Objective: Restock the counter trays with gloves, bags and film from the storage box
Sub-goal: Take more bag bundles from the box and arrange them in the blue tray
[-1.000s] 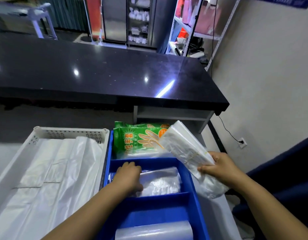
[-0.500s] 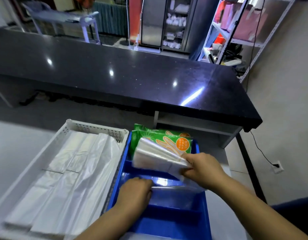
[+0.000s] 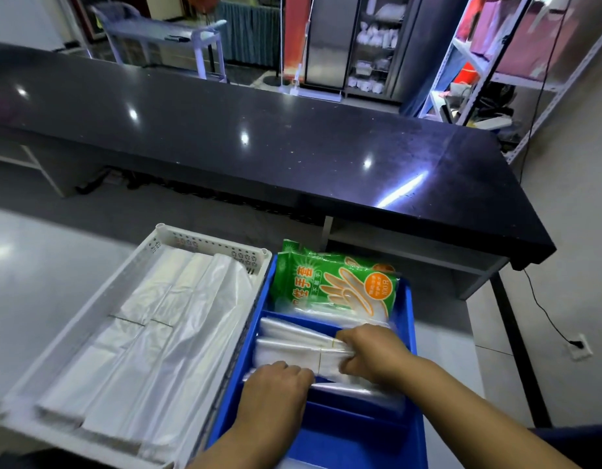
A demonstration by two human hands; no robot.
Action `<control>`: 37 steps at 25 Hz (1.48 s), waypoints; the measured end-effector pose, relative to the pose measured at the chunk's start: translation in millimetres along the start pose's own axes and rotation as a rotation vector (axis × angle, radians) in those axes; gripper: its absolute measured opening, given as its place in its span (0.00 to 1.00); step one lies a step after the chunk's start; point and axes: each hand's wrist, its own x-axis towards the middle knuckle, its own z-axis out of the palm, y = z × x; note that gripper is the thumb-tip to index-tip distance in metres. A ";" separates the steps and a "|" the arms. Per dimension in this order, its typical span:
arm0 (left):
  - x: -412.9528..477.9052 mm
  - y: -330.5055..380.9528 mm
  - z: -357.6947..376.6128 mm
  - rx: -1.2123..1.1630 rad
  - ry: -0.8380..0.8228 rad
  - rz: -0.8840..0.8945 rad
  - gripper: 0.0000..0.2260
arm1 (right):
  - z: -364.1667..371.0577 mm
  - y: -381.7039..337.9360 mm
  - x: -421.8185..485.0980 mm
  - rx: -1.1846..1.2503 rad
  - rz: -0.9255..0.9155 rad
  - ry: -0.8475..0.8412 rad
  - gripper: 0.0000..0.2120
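**Clear bags going into the blue tray's middle compartment**

On the pale grey bench (image 3: pixel 49 265), beside the white perforated plastic tray (image 3: pixel 204 240) of folded white bags, stands the blue divided plastic tray (image 3: pixel 409 319); green glove packets (image 3: pixel 330 282) fill its far compartment. The banded bundle of clear plastic bags (image 3: pixel 292 346) lies half-seated in the middle one. The right hand (image 3: pixel 370 353) is clenched around its end; the left hand (image 3: pixel 275 384), fingers curled, presses the stack below. Next, probably: flatten, then release

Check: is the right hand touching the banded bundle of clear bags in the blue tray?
Touching. The head view shows the right hand with fingers curled around the end of the banded bundle of clear bags, pressing it into the blue tray with no gap.
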 end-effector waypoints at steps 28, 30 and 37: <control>34.6 -1.8 -5.1 0.027 -0.092 -0.112 0.08 | 14.5 10.3 -33.9 0.193 0.021 0.381 0.08; 39.2 -4.1 -5.2 0.039 -0.020 -0.085 0.06 | 18.3 8.9 -41.6 0.169 0.022 0.338 0.10; 30.1 -20.8 -8.7 0.123 0.007 -0.034 0.19 | 29.2 1.4 -44.3 0.088 0.081 0.380 0.09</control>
